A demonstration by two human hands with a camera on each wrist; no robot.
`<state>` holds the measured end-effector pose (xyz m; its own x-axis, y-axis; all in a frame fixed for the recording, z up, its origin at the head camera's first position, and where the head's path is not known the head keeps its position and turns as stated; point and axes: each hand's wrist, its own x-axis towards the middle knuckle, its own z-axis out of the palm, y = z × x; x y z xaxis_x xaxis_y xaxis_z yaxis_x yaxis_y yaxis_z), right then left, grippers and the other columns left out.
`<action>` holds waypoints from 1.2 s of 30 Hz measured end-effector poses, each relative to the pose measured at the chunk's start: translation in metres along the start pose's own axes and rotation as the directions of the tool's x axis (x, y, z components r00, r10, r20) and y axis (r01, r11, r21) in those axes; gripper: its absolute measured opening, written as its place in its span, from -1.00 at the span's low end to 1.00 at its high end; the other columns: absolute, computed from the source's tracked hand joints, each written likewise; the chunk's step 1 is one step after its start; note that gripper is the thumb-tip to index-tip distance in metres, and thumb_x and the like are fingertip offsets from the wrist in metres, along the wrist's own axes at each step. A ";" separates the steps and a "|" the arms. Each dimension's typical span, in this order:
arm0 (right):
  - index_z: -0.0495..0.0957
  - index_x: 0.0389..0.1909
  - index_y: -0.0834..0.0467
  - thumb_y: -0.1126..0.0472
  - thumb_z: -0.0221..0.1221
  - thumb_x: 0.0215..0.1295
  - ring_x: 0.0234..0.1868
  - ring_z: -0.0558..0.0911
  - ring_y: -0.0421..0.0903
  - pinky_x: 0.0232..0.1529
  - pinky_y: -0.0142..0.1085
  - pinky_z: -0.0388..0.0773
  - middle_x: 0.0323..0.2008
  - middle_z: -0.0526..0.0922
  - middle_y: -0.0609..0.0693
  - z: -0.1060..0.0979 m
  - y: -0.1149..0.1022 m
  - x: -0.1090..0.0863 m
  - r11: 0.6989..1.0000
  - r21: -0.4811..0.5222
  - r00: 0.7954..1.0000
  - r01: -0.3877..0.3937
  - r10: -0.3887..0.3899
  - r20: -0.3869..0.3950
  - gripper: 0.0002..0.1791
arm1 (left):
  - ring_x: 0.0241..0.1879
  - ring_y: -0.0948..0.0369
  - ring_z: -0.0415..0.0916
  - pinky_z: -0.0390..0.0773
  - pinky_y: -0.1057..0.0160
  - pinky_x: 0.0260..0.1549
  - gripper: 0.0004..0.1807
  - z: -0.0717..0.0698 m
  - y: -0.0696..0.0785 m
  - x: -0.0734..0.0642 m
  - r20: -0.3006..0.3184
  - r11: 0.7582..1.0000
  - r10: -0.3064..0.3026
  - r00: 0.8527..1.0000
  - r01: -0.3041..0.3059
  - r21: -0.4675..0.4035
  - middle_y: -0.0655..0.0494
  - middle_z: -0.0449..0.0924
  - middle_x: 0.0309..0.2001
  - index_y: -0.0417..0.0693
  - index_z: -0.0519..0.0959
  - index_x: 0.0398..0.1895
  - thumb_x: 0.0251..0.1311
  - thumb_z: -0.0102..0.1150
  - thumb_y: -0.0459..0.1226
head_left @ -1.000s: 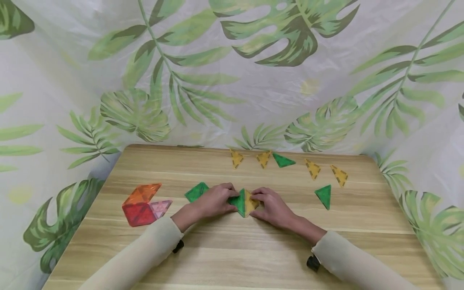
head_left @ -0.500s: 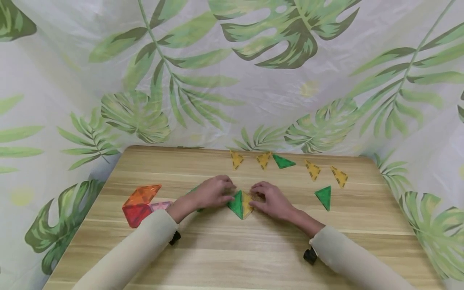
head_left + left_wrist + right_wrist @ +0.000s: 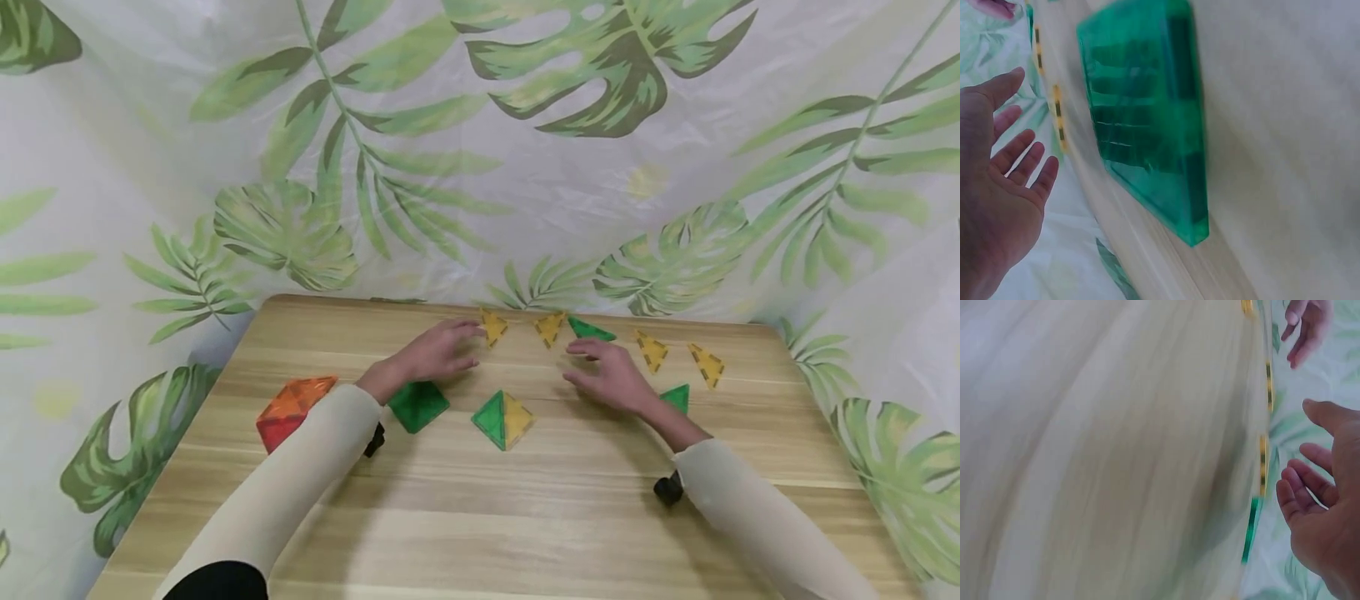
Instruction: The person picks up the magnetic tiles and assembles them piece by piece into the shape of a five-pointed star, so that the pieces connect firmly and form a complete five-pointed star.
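Nothing is held by my left hand, whose loose fingers reach close to a yellow triangle tile at the back of the table. My right hand, its fingers relaxed, hovers just in front of a green triangle tile. Between and below the hands lies a diamond made of a green triangle tile and a yellow triangle tile, joined side by side. A green diamond shape lies under the left wrist; in the left wrist view that green shape looms large.
More yellow triangle tiles line the back of the wooden table. Another green triangle tile is partly behind the right forearm. Orange tiles and a red tile lie at left, partly covered by the sleeve. A leaf-print cloth hangs behind.
Both hands have let go of the green and yellow diamond and moved away toward the back of the table, the right one also rightward. The diamond stays in place.
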<state>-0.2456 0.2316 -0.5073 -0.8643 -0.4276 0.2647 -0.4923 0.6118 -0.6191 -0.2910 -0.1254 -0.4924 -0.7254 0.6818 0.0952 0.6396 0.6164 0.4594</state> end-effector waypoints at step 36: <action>0.72 0.18 0.13 0.24 0.60 0.09 0.22 0.63 0.02 0.20 -0.62 0.36 0.19 0.73 0.04 -0.109 0.071 -0.105 0.993 -0.096 0.979 0.072 -0.053 0.196 -0.42 | 0.67 -0.10 -0.06 0.03 -0.07 0.62 -0.30 0.016 -0.016 0.024 0.146 0.995 -0.099 0.984 0.099 0.002 -0.17 0.03 0.68 -0.22 0.27 0.61 0.54 0.19 -0.13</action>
<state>-0.2009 0.3931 -0.4984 -0.8004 -0.5812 0.1471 -0.5612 0.6402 -0.5246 -0.3149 -0.1130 -0.5114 -0.7399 0.6679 -0.0804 0.5649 0.6818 0.4648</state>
